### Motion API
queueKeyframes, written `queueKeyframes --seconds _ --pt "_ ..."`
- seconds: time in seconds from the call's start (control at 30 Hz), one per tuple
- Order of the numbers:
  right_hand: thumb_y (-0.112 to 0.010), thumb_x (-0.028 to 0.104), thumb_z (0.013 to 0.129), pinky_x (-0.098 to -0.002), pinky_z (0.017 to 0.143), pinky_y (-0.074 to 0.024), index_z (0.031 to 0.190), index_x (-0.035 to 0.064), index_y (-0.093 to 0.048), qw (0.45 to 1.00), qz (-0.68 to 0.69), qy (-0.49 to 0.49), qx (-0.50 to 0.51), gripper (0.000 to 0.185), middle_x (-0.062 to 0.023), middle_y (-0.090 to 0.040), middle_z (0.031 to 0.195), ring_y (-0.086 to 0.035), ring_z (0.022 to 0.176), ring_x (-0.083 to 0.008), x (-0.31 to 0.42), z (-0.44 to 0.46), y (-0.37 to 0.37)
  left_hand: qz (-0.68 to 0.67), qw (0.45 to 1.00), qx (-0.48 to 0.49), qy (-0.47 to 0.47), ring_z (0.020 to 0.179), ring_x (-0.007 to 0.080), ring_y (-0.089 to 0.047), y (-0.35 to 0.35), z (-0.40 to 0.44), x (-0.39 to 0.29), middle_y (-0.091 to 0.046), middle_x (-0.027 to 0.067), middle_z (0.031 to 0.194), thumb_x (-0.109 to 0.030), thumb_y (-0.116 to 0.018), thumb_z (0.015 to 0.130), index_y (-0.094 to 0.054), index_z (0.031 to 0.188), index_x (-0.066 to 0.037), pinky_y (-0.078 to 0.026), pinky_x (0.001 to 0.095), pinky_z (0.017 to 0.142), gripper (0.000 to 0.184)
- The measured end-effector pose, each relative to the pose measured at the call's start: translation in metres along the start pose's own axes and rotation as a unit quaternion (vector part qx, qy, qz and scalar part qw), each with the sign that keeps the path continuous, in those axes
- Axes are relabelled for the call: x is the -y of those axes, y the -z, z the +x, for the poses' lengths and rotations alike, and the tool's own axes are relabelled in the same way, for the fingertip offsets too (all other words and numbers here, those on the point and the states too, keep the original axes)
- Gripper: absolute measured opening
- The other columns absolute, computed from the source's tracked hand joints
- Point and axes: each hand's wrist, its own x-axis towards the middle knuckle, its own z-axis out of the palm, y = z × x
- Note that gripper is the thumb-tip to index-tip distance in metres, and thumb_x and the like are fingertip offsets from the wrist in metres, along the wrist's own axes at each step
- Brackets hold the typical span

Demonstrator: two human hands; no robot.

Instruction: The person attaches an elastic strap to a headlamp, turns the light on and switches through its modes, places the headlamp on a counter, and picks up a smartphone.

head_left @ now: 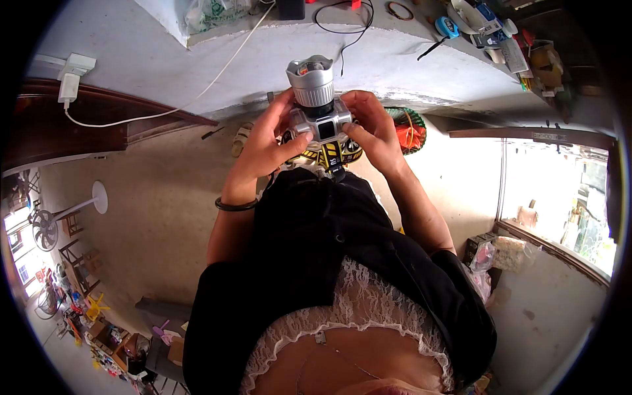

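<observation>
We have the headlamp (327,126) between our two hands, straight ahead of our body and just beyond the front of our black clothes (316,217). Our left hand (266,141) grips one side of its casing and our right hand (376,135) grips the other, both thumbs on the near face and the fingers curled round the sides. Neither hand is nearer than the other: both touch the casing, though the round lamp head (311,82) leans a little towards our left.

The long axis runs away from us, from the strap end to the lamp head, roughly crosswise to the line joining our hands. The scalloped rim points outward, towards the pale wall (395,62) and the ledge (401,31) above it, while a small dark panel (326,130) on the casing shows between our thumbs. The yellow and black strap (332,155) gathers at the near end, close to our clothes; we cannot tell whether it touches them.

Beyond the lamp head, a thin black cable (342,29) lies on the ledge, with a blue tape measure (447,27) further to our right. A basket (409,135) sits past our right hand.
</observation>
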Motion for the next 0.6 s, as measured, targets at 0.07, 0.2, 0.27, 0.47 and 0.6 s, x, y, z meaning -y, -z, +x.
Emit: queueKeyframes --seconds 0.07,0.2,0.27,0.47,0.6 --pt "-0.055 -0.004 0.084 -0.0333 0.102 -0.0406 0.134 -0.0022 -0.043 1.000 -0.012 0.001 -0.016 0.052 -0.0117 -0.056 0.124 -0.053 0.119 -0.0198 0.0002 -0.0015 -0.0016 -0.006 1.000 0.000 0.001 0.132 0.0242 -0.046 -0.0022 -0.0005 -0.0006 -0.046 0.0177 0.143 -0.013 -0.073 0.085 -0.026 0.150 0.004 -0.037 0.0391 0.110 0.082" --pt "-0.059 -0.002 0.085 -0.0340 0.101 -0.0419 0.134 -0.0024 -0.044 0.999 -0.009 0.013 -0.038 0.051 -0.0116 -0.056 0.120 -0.053 0.117 -0.0197 -0.0002 -0.0016 -0.0027 -0.004 1.000 -0.005 0.016 0.132 0.0243 -0.046 -0.0037 -0.0003 -0.0058 -0.046 0.0179 0.143 -0.012 -0.073 0.084 -0.026 0.150 0.004 -0.037 0.0393 0.110 0.083" --pt "-0.062 0.000 0.086 -0.0345 0.100 -0.0426 0.134 -0.0023 -0.045 0.999 -0.004 0.023 -0.024 0.052 -0.0117 -0.056 0.119 -0.053 0.116 -0.0200 -0.0022 -0.0012 -0.0002 -0.007 1.000 -0.007 0.027 0.133 0.0243 -0.046 -0.0019 -0.0008 -0.0052 -0.046 0.0178 0.143 -0.012 -0.073 0.084 -0.025 0.151 0.004 -0.037 0.0395 0.110 0.084" --pt "-0.064 0.003 0.086 -0.0353 0.100 -0.0432 0.134 -0.0010 -0.045 1.000 0.002 0.004 0.005 0.052 -0.0135 -0.057 0.122 -0.053 0.118 -0.0207 0.0043 -0.0020 0.0001 -0.005 0.999 -0.001 0.036 0.132 0.0227 -0.045 -0.0029 -0.0007 -0.0102 -0.045 0.0163 0.144 -0.009 -0.072 0.084 -0.028 0.151 0.003 -0.036 0.0375 0.110 0.081" --pt "-0.065 0.004 0.085 -0.0349 0.099 -0.0446 0.134 -0.0004 -0.046 1.000 0.000 0.006 0.004 0.052 -0.0139 -0.057 0.123 -0.055 0.116 -0.0208 0.0022 -0.0016 0.0007 0.004 0.999 0.000 0.033 0.132 0.0223 -0.046 -0.0018 0.0002 -0.0088 -0.046 0.0159 0.144 -0.011 -0.073 0.084 -0.028 0.151 0.003 -0.036 0.0370 0.110 0.081"
